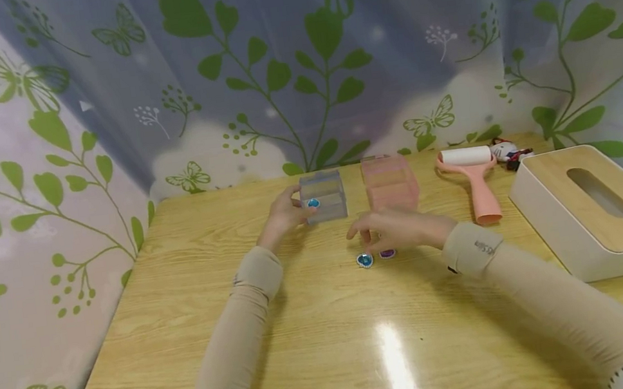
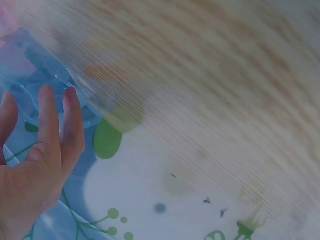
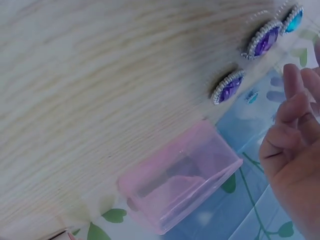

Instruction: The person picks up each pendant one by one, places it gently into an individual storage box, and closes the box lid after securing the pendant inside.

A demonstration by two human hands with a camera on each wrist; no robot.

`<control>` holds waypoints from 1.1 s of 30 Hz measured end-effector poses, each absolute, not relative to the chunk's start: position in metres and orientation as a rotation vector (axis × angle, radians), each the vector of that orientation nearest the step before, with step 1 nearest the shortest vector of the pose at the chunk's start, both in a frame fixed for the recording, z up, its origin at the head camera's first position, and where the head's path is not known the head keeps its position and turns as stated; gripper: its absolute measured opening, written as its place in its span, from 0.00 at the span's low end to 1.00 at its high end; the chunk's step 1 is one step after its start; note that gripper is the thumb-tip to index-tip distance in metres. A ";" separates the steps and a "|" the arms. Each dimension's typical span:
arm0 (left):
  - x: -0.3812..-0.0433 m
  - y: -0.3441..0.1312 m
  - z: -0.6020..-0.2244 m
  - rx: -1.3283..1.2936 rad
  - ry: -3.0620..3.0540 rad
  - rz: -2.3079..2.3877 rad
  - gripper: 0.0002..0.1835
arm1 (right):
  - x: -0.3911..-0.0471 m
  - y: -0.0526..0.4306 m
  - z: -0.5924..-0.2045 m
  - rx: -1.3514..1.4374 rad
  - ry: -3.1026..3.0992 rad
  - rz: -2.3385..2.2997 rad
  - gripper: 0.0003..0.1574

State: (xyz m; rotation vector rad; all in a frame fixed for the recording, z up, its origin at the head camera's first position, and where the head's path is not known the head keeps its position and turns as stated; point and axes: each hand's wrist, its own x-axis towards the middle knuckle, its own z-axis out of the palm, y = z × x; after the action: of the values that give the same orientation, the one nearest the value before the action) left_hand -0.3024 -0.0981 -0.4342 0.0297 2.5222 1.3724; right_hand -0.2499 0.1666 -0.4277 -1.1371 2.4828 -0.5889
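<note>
My left hand (image 1: 286, 214) grips the left side of a clear bluish box (image 1: 323, 186), thumb in front; its fingers lie along the box (image 2: 37, 75) in the left wrist view. A blue gem (image 1: 313, 203) shows by the thumb tip; whether it lies inside the box I cannot tell. My right hand (image 1: 394, 228) hovers over the gems with fingers loosely bent, nothing visible between them. Below it lie a blue gem with a beaded silver rim (image 1: 364, 260) and a purple gem (image 1: 387, 254). Another purple gem (image 3: 229, 87) appears in the right wrist view.
A clear pink box (image 1: 390, 181) stands behind the right hand. Farther right are a pink-handled lint roller (image 1: 480, 190), a small doll figure (image 1: 509, 152) and a tissue box with a wooden lid (image 1: 588, 212). A patterned curtain (image 1: 297, 79) hangs along the table's back edge.
</note>
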 end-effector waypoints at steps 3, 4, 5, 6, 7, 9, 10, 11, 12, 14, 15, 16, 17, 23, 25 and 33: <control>-0.302 -0.098 -0.434 0.023 2.518 1.385 0.43 | -0.247 0.165 -0.430 -1.164 2.488 -0.527 0.29; -0.302 -0.099 -0.434 0.020 2.518 1.389 0.43 | -0.246 0.165 -0.431 -1.181 2.494 -0.499 0.30; -0.302 -0.099 -0.434 0.018 2.517 1.391 0.43 | -0.245 0.165 -0.432 -1.200 2.502 -0.470 0.30; -0.302 -0.099 -0.434 0.019 2.519 1.391 0.43 | -0.244 0.165 -0.433 -1.216 2.511 -0.445 0.30; -0.302 -0.099 -0.434 0.019 2.519 1.395 0.43 | -0.244 0.165 -0.434 -1.230 2.519 -0.426 0.29; -0.302 -0.098 -0.435 0.022 2.528 1.391 0.42 | -0.243 0.165 -0.436 -1.247 2.528 -0.410 0.26; -0.302 -0.098 -0.435 0.024 2.532 1.389 0.42 | -0.243 0.165 -0.437 -1.248 2.528 -0.411 0.25; -0.302 -0.098 -0.435 0.027 2.536 1.388 0.43 | -0.242 0.165 -0.438 -1.254 2.529 -0.411 0.24; -0.302 -0.098 -0.435 0.030 2.540 1.386 0.43 | -0.242 0.164 -0.439 -1.256 2.527 -0.415 0.22; -0.302 -0.098 -0.436 0.033 2.544 1.383 0.43 | -0.242 0.164 -0.439 -1.265 2.523 -0.414 0.21; -0.303 -0.098 -0.436 0.035 2.543 1.386 0.43 | -0.242 0.163 -0.440 -1.275 2.520 -0.409 0.20; -0.302 -0.098 -0.436 0.037 2.543 1.387 0.43 | -0.241 0.162 -0.440 -1.282 2.520 -0.398 0.20; -0.302 -0.098 -0.436 0.040 2.542 1.384 0.43 | -0.241 0.162 -0.440 -1.290 2.523 -0.384 0.20; -0.301 -0.097 -0.434 0.041 2.539 1.362 0.43 | -0.239 0.159 -0.441 -1.316 2.550 -0.328 0.18; -0.300 -0.096 -0.434 0.036 2.540 1.355 0.42 | -0.238 0.160 -0.442 -1.323 2.560 -0.316 0.17; -0.299 -0.095 -0.433 0.037 2.557 1.333 0.42 | -0.239 0.162 -0.446 -1.379 2.591 -0.294 0.12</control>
State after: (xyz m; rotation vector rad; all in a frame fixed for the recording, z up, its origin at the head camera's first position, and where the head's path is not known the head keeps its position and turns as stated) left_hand -0.2986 -0.0947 -0.4327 0.0368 2.5568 1.3328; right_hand -0.2385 0.1623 -0.4456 -1.3789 2.5911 -0.2937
